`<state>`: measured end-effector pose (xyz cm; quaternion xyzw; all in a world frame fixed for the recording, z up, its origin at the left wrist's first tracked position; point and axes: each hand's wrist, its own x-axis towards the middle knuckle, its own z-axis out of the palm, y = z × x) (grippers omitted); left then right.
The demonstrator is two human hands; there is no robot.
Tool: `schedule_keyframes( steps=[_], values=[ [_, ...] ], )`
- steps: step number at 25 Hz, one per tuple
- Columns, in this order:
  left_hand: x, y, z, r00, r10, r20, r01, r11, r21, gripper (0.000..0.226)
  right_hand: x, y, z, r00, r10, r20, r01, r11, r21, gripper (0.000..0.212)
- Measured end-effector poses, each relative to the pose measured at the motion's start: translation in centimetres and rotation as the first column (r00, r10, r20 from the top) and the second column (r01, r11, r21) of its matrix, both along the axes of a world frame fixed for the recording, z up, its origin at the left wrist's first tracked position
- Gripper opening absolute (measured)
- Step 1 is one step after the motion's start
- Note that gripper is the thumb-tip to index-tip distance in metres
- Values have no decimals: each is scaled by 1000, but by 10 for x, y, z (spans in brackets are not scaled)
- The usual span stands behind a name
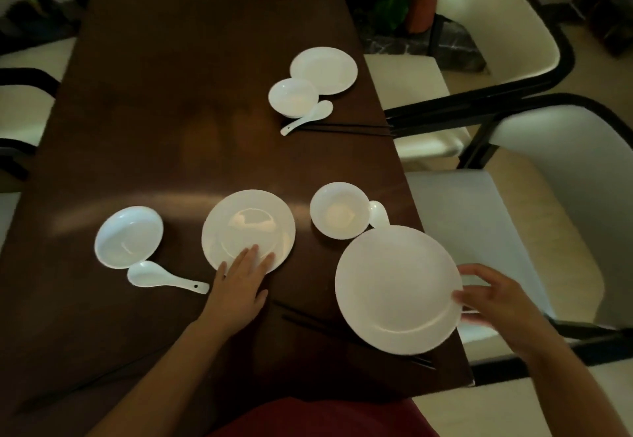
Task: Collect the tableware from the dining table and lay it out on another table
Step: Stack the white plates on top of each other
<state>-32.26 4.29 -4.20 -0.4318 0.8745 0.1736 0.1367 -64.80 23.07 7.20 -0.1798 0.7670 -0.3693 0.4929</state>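
While the near-right plate (394, 289) is apparently gripped by the right hand (493, 299), the middle plate (248, 227) is touched by the left hand's (239, 286) flat fingers.

Near chopsticks (346, 330) half hidden under the big plate (397, 289); spoon (378, 214) handle tucked behind it too. Right hand (493, 303) pretty blurry, grip unclear.

Bare table (164, 94) far left; bowl (339, 210) beside near-right plate (397, 289).

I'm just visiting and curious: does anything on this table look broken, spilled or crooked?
Nothing broken or spilled. The right hand holds one plate tilted over the table edge, covering the chopsticks.
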Motion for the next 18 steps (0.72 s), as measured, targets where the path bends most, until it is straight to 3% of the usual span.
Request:
schedule_keyframes(
  steps=[2,3,5,7,11,13,16,18],
  values=[
    [-2,1,10,979,109,-171,-105,994,34,58,5,-26,10,997,80,24,-79,996,-46,26],
    [-5,2,19,914,249,-320,-232,969,89,51,11,-46,11,991,124,43,-121,989,-82,26],
    [-12,-3,40,590,627,-510,-481,779,402,30,30,-91,7,979,189,77,-177,973,-145,26],
    [-12,-16,53,260,850,-459,-509,524,683,17,53,-137,0,966,232,115,-212,963,-165,28],
    [11,-39,60,241,866,-439,-628,484,609,20,90,-214,-20,929,361,79,-354,930,-97,28],
    [23,-47,49,252,889,-382,-694,442,569,22,107,-242,-34,878,470,-90,-474,880,-29,29],
    [30,-49,37,307,905,-294,-764,419,491,20,128,-269,-53,589,673,-448,-657,721,220,23],
    [31,-49,31,352,898,-265,-789,437,432,16,136,-276,-61,449,726,-521,-691,651,312,24]
  ],
)
